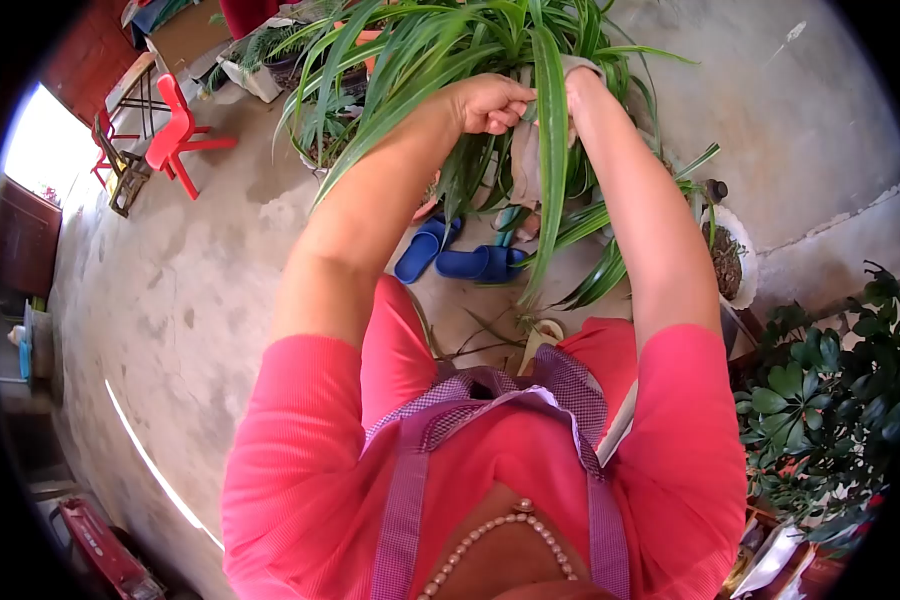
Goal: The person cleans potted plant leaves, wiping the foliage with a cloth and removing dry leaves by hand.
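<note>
Long striped green leaves of a spider plant (410, 70) spread across the top middle. My left hand (492, 104) is among them with its fingers curled in a pinch; what they hold is too small to make out. Beside it, my right hand (576, 90) is at a greyish-beige cloth (526, 170) that hangs down between the leaves. A long leaf (549, 150) hangs in front of the cloth and partly covers my right hand, whose fingers are mostly hidden.
Blue slippers (457, 258) lie on the concrete floor (170, 330) below the plant. A red chair (178, 135) stands at upper left. On the right are a white pot (742, 262) and a dark leafy plant (810, 390). A red metal object (100, 550) is at lower left.
</note>
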Tool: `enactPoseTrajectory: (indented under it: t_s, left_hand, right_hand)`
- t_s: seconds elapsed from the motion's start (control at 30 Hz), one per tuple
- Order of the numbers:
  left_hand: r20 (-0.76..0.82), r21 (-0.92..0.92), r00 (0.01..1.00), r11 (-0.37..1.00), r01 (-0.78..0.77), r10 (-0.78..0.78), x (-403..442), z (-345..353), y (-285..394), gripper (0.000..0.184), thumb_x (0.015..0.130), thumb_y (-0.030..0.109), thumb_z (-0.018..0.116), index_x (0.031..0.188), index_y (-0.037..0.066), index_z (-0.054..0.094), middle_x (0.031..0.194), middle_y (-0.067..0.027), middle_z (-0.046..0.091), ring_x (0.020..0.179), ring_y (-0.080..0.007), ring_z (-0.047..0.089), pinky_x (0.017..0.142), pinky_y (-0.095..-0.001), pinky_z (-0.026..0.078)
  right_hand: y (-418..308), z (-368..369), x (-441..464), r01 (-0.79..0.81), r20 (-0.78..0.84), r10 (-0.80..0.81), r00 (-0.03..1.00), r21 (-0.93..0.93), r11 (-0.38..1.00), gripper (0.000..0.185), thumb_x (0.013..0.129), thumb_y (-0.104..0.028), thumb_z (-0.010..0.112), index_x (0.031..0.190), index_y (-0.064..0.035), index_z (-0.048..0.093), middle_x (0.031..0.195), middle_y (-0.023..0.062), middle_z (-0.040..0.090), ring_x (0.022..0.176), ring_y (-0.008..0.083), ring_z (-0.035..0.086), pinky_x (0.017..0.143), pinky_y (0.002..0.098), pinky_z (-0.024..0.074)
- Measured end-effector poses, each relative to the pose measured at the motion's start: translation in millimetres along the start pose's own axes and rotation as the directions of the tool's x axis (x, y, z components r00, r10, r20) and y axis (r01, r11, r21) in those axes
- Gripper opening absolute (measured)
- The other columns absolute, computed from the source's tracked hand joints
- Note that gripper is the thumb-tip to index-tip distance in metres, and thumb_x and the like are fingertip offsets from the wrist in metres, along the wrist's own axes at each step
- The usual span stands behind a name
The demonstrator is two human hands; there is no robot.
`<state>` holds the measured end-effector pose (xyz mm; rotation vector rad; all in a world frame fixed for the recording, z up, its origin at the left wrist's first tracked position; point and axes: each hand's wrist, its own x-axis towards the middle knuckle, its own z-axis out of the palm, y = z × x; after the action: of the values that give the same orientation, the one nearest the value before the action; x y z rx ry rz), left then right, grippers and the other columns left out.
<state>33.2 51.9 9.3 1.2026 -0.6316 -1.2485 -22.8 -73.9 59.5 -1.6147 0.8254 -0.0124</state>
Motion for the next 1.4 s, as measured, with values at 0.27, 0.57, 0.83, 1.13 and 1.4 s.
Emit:
enactPoseTrajectory:
  t_s: [0.27, 0.57, 0.83, 1.13, 1.4]
  left_hand:
    - [-0.018, 0.032, 1.0, 0.999, -0.007, 0.008, -7, 19, -3, 0.014, 0.084, 0.017, 0.046, 0.089, 0.005, 0.05, 0.081, -0.0075, 0.06, 0.042, -0.0047, 0.03, 0.039, -0.0188, 0.03]
    - [-0.112, 0.021, 0.989, 0.995, -0.095, 0.097, -33, 28, -30, 0.031, 0.082, 0.022, 0.048, 0.108, 0.005, 0.042, 0.093, -0.0125, 0.058, 0.062, -0.0136, 0.056, 0.059, -0.0257, 0.047]
    - [-0.035, 0.02, 0.996, 0.996, -0.083, 0.084, -61, 52, -59, 0.022, 0.083, 0.021, 0.048, 0.096, 0.003, 0.047, 0.09, -0.0094, 0.059, 0.061, -0.0144, 0.057, 0.055, -0.0253, 0.048]
    - [-0.013, 0.072, 1.0, 0.997, -0.025, 0.026, -80, 89, -82, 0.026, 0.081, 0.024, 0.052, 0.094, 0.002, 0.05, 0.091, -0.0118, 0.059, 0.061, -0.0156, 0.058, 0.055, -0.0264, 0.048]
    - [0.067, 0.171, 0.996, 0.984, 0.055, -0.067, -121, 110, -140, 0.025, 0.081, 0.025, 0.05, 0.093, 0.004, 0.056, 0.09, -0.0067, 0.06, 0.065, -0.0114, 0.057, 0.059, -0.0222, 0.047]
  right_hand:
    - [5, 8, 62, 0.02, 0.034, -0.021, 0.999, 0.031, 0.999, 0.022, 0.075, -0.017, 0.049, 0.078, 0.0031, 0.056, 0.069, 0.0179, 0.055, 0.053, 0.0301, 0.051, 0.043, 0.0454, 0.0393]
    - [23, -6, 12, 0.046, 0.042, -0.041, 0.998, -0.118, 0.992, 0.031, 0.074, -0.023, 0.045, 0.093, 0.001, 0.053, 0.097, 0.0177, 0.052, 0.08, 0.0301, 0.051, 0.067, 0.045, 0.0402]
    - [52, 2, -36, 0.293, 0.004, -0.307, 0.952, 0.277, 0.915, 0.014, 0.072, -0.015, 0.052, 0.069, -0.0012, 0.056, 0.064, 0.0102, 0.052, 0.055, 0.0232, 0.048, 0.047, 0.038, 0.0399]
    - [86, 8, -60, 0.24, -0.048, -0.244, 0.969, -0.078, 0.968, 0.021, 0.074, -0.014, 0.043, 0.075, 0.0042, 0.055, 0.072, 0.0175, 0.055, 0.058, 0.0254, 0.053, 0.047, 0.0368, 0.043]
    - [198, 0, -93, 0.503, 0.212, -0.642, 0.737, -0.807, 0.31, 0.017, 0.071, -0.017, 0.048, 0.075, -0.0049, 0.06, 0.074, 0.0115, 0.059, 0.069, 0.0243, 0.057, 0.062, 0.0309, 0.0459]
